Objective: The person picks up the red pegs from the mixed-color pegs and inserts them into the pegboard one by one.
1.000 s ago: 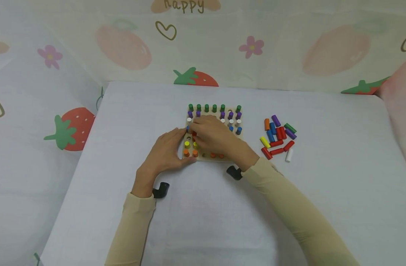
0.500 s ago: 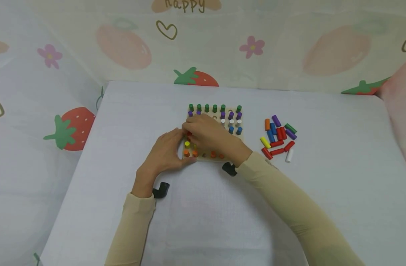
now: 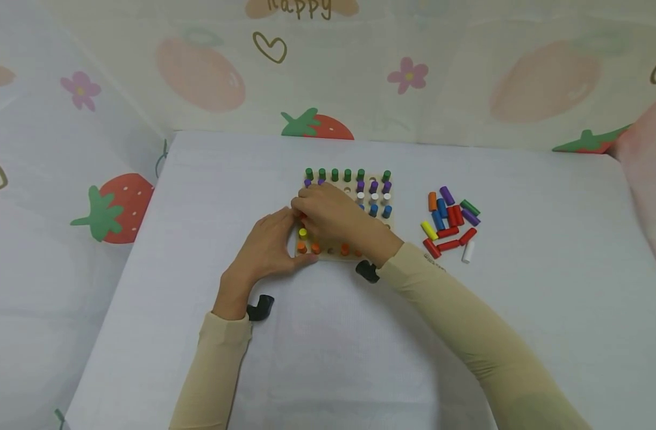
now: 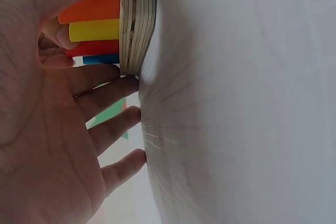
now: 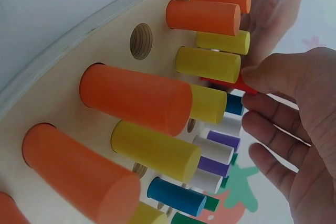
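Note:
A wooden pegboard (image 3: 337, 257) on the table holds rows of upright green, purple, white, blue, yellow and orange pegs. My right hand (image 3: 336, 212) reaches over its left part, covering several pegs in the head view. In the right wrist view, its thumb and forefinger pinch a red peg (image 5: 244, 84) beyond the yellow pegs (image 5: 207, 64). My left hand (image 3: 266, 242) braces the board's near left corner, thumb along the front edge. Its other fingers are extended in the left wrist view, some fingertips at the board's side (image 4: 136, 35) and others on the tablecloth.
Loose pegs (image 3: 448, 230) in red, blue, purple, green, orange, yellow and white lie to the right of the board. Some holes (image 5: 141, 41) show in the board. White cloth covers the table (image 3: 306, 370), and a printed curtain (image 3: 446, 36) hangs behind it.
My right hand has shifted left and slightly toward the board's left edge, with the red peg now mostly hidden in the head view. My left hand stays in place.

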`<move>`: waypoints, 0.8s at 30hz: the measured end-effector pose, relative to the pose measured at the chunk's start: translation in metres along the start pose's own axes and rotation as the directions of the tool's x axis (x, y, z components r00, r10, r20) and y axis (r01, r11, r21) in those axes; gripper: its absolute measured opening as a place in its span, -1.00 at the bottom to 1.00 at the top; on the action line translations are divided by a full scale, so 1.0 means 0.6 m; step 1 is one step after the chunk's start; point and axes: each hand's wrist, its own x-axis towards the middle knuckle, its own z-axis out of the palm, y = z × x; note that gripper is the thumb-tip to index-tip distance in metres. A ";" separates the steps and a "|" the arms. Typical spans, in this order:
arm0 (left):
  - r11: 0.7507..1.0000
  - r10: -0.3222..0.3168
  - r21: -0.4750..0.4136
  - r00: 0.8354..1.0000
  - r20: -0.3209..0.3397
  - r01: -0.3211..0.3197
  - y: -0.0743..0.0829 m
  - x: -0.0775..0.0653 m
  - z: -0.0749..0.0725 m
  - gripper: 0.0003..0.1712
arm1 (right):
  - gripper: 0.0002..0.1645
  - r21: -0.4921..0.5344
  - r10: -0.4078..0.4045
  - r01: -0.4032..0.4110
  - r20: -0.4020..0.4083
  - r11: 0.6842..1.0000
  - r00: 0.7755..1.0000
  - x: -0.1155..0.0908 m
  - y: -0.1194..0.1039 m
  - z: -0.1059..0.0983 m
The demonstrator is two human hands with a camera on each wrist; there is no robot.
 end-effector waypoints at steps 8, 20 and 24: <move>1.000 0.017 0.003 1.000 -0.011 -0.017 0.000 -0.002 0.003 0.13 | -0.79 -0.001 0.006 -0.006 0.007 1.000 1.000 -0.001 0.003 0.002; 1.000 -0.011 0.029 1.000 0.005 0.010 0.003 -0.002 0.003 0.17 | -0.72 -0.026 0.024 -0.023 0.021 0.999 1.000 -0.008 0.005 0.002; 0.999 -0.031 0.031 0.999 0.016 0.030 0.005 -0.002 0.004 0.17 | -0.72 -0.035 0.027 -0.027 0.003 0.999 1.000 -0.016 0.009 0.001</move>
